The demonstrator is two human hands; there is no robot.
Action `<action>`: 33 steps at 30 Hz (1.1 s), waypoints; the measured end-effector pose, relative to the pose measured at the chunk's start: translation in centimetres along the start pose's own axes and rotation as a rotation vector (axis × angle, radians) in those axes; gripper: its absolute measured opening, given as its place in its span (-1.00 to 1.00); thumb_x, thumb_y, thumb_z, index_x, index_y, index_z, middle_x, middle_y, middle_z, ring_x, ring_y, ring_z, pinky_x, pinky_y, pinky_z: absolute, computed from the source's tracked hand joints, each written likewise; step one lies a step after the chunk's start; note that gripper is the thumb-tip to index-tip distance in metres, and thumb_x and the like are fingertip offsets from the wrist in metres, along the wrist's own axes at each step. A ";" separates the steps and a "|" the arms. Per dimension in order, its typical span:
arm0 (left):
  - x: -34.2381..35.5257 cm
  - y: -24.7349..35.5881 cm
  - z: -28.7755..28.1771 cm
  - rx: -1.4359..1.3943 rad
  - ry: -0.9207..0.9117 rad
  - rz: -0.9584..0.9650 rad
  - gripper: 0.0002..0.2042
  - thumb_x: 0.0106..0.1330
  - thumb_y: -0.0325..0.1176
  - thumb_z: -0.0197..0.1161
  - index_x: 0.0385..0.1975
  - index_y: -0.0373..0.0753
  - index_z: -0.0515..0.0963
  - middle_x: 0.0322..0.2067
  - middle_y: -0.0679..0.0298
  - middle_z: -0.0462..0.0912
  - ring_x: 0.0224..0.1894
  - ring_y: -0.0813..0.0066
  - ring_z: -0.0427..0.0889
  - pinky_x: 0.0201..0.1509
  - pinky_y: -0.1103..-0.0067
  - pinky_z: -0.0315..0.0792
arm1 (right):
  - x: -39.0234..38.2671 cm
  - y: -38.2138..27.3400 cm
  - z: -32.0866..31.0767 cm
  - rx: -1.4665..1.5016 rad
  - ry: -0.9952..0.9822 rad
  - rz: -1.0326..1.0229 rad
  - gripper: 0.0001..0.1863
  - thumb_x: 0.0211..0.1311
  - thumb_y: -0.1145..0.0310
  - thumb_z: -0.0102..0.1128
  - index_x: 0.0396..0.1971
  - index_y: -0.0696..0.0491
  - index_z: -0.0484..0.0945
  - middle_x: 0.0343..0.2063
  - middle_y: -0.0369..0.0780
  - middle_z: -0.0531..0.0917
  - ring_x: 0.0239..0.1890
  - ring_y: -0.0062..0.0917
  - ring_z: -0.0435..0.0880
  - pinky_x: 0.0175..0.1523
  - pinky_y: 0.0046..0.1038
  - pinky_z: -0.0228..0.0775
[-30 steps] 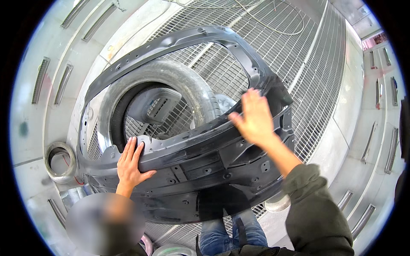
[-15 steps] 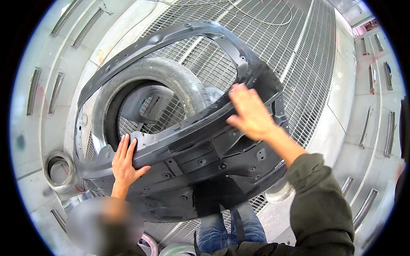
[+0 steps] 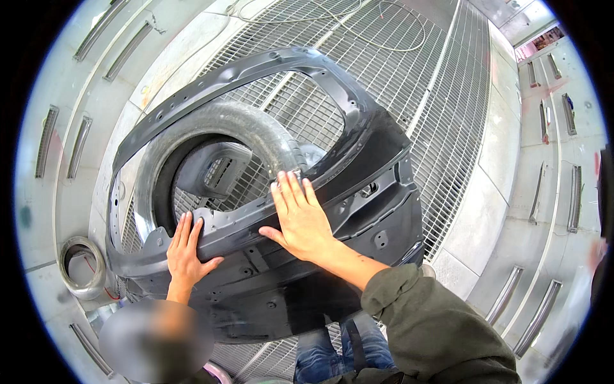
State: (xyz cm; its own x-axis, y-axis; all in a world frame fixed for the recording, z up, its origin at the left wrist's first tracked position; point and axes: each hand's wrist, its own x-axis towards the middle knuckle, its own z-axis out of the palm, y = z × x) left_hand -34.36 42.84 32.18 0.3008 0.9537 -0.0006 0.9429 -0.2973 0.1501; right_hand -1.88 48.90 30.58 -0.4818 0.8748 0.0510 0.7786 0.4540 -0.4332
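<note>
A black car tailgate panel (image 3: 377, 265) with a large window opening lies tilted in front of me, its inner side up. Part of it rests over a worn tyre (image 3: 265, 134), seen through the opening. My left hand (image 3: 184, 253) lies flat on the window's lower edge, near the left end, thumb spread. Further right on that same edge, my right hand (image 3: 299, 221) is laid with fingers stretched out and thumb apart. Neither hand holds anything. A grey moulded part (image 3: 220, 169) shows inside the tyre's ring.
Metal grating (image 3: 448, 128) covers the floor beyond and right of the panel. A hose (image 3: 384, 48) trails across it at the far end. By the left wall stands a ring-shaped object (image 3: 64, 262). Slotted light-grey walls rise on both sides. A blurred patch hides the lower left.
My right hand has moved left along the window edge, from the right corner toward the middle. My left hand stays in place on the panel. The view has shifted slightly.
</note>
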 end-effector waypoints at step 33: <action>0.0 -0.4 0.1 0.030 0.001 0.005 0.02 -0.15 0.28 0.51 0.33 -0.29 0.48 0.43 -0.12 0.35 0.47 -0.11 0.34 0.49 0.19 0.30 | 1.0 19.6 -3.7 -0.171 -0.095 0.261 0.02 0.48 -0.33 -0.14 0.49 0.36 0.09 0.54 0.17 0.07 0.63 -0.06 -0.05 0.66 -0.12 -0.26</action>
State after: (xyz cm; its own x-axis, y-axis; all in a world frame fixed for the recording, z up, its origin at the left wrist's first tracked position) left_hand -34.70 42.90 32.01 0.3052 0.9523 0.0014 0.9453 -0.3031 0.1208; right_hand 14.41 59.31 25.51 -0.2856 0.9495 -0.1297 0.9333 0.2449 -0.2625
